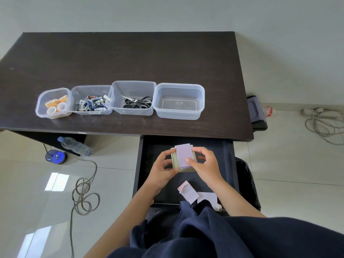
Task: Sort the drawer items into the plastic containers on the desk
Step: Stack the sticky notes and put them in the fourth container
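I see both hands over the open drawer (186, 183), holding a stack of notes (183, 158) between them: left hand (163, 169) curled round its left edge, right hand (203, 163) pinching the right side, thumb on the lilac top pad. 2 loose pads (188, 191) lie nearer me. 4 tubs (178, 101) line the desk (130, 58); the rightmost holds nothing.

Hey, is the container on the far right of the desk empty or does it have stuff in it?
Empty. The rightmost container shows only its bare clear bottom.
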